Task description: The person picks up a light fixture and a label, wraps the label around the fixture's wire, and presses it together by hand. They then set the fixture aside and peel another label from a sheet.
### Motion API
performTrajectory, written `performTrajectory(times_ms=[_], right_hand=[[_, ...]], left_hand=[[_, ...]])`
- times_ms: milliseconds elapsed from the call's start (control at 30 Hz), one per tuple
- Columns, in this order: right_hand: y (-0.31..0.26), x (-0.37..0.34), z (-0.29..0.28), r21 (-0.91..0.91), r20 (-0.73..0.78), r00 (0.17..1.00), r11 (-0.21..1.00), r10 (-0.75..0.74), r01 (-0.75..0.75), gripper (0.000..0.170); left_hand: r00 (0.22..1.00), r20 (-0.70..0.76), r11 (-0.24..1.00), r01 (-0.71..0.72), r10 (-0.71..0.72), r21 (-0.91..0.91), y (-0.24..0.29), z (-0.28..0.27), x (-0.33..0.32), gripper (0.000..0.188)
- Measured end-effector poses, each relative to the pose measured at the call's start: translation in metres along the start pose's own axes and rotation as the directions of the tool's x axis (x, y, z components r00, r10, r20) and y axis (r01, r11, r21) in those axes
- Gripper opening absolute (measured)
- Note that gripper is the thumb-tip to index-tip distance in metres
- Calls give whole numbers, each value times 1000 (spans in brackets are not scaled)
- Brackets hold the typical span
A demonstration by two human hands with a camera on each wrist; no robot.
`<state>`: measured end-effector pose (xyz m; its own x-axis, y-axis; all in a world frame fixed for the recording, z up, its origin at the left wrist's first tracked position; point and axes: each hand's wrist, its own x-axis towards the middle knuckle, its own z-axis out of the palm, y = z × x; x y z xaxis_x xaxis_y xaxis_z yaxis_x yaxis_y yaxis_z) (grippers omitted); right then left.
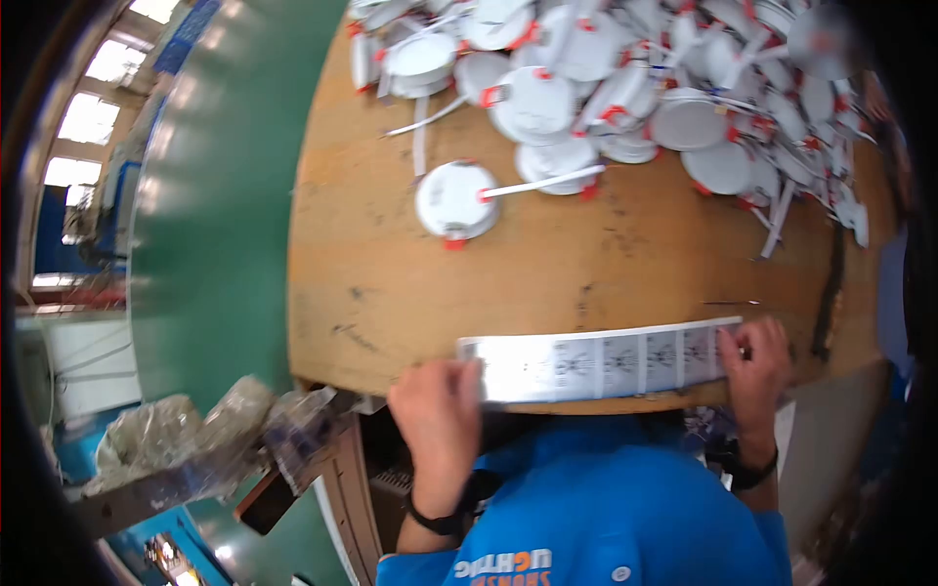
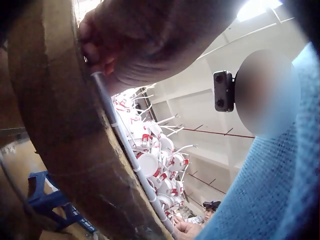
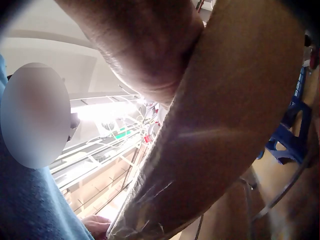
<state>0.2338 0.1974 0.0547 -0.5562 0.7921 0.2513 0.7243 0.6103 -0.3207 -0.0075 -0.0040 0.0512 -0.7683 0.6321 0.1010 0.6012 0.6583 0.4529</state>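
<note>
A long white strip of printed labels (image 1: 601,363) lies along the front edge of the wooden table, its line drawings repeating in panels. My left hand (image 1: 437,415) pinches the strip's left end, thumb and fingers at the edge. At the other end my right hand (image 1: 757,369) grips the corner with curled fingers. From the left wrist, the strip (image 2: 131,155) shows edge-on along the table rim, with the left hand (image 2: 145,40) above it. The right hand (image 3: 145,50) has its fingers hidden behind the table edge in the right wrist view.
Round white downlights (image 1: 532,105) with red clips and white cables are heaped across the back of the wooden table (image 1: 391,293). One downlight (image 1: 456,199) sits apart, nearer me. A green surface (image 1: 215,215) runs along the left, with plastic-wrapped items (image 1: 176,435) below it.
</note>
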Motion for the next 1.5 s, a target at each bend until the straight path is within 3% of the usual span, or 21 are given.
performTrajectory(times_ms=[200,233,367,633,933,1133,1333,1500], right_hand=[[-4,8,-4,14,-71,988,990,-138,139,19],[3,9,0,-21,-101,959,964,-266,265,35],[6,15,-7,-63,51,821,819,-568,570,45],[2,27,-6,-30,177,588,593,-789,805,41],[10,26,-2,2,179,559,568,-810,823,39],[-2,27,-6,287,294,557,627,-777,724,32],[-22,20,1,352,157,684,687,-712,636,31],[-31,18,-2,273,274,706,757,-653,594,42]], left_hand=[[999,-9,999,40,-41,-9,6,0,-1,18],[999,-19,1000,26,-26,5,5,0,-2,18],[999,-9,999,44,-44,3,6,0,-3,19],[999,-47,1000,12,-11,9,5,2,-4,19],[994,16,993,110,-110,-46,3,1,-3,19],[999,-20,998,50,-51,-25,3,2,-4,18],[999,-48,999,-21,23,45,0,3,-4,18],[998,-63,999,-12,14,31,2,3,-3,19]])
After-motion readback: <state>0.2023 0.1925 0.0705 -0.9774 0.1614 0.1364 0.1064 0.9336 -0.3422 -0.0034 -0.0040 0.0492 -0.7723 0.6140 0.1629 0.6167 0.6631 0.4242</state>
